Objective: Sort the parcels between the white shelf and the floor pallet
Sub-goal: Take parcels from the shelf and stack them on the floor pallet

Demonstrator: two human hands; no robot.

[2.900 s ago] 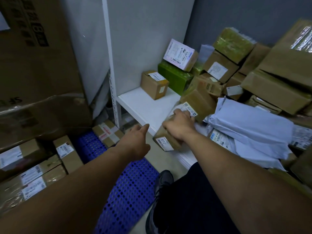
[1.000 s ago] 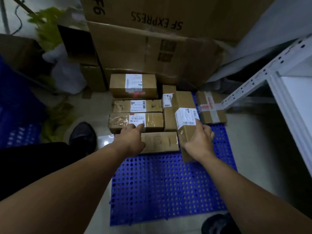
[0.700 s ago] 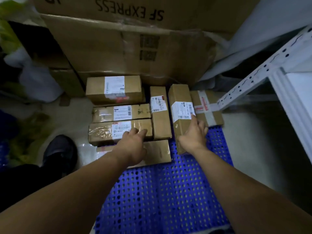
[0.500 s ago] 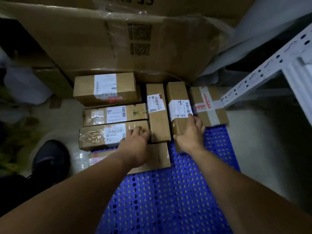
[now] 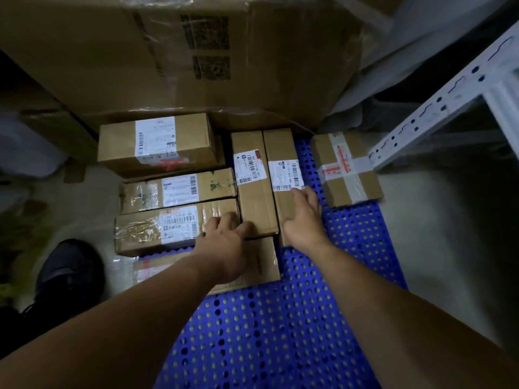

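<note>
1. Right hand [image 5: 304, 220] lies flat with straight fingers on the narrow parcel [image 5: 279, 144]. No grip.
2. That parcel lies at the blue pallet's [image 5: 280, 332] far end, flush against a twin parcel [image 5: 248, 147].
3. Left hand [image 5: 224, 242] is relaxed and holds nothing. Its fingertips touch the taped long parcel [image 5: 146, 231] at the pallet's left edge.
4. White shelf post [image 5: 438, 116] stands right of the pallet.

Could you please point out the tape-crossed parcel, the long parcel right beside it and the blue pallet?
Tape-crossed parcel [image 5: 346, 167], head view, where its tape strips cross.
Long parcel [image 5: 279, 146], head view, bare cardboard above its label.
Blue pallet [image 5: 280, 332], head view, bare perforated surface, lower centre.
</note>
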